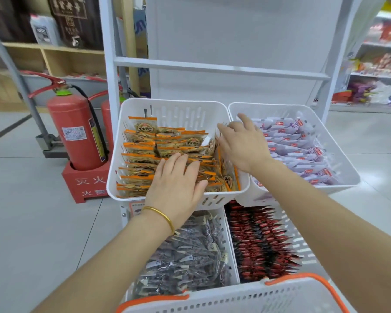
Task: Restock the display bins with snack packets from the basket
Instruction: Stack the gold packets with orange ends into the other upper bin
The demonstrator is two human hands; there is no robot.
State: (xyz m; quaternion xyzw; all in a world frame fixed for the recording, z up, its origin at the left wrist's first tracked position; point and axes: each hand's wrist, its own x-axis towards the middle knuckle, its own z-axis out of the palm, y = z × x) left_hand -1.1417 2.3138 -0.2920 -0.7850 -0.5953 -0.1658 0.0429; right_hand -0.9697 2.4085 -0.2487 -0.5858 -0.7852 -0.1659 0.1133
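A white upper-left bin holds rows of orange snack packets. My left hand lies flat on the packets near the bin's front, fingers straight. My right hand reaches into the same bin at its right side, fingers extended against packets standing along the right wall. The white basket with orange handles sits at the bottom edge of the view; its contents are hidden.
The upper-right bin holds purple-white packets. Lower bins hold dark grey packets and red-black packets. Two red fire extinguishers stand on the floor at left. A white rack panel rises behind.
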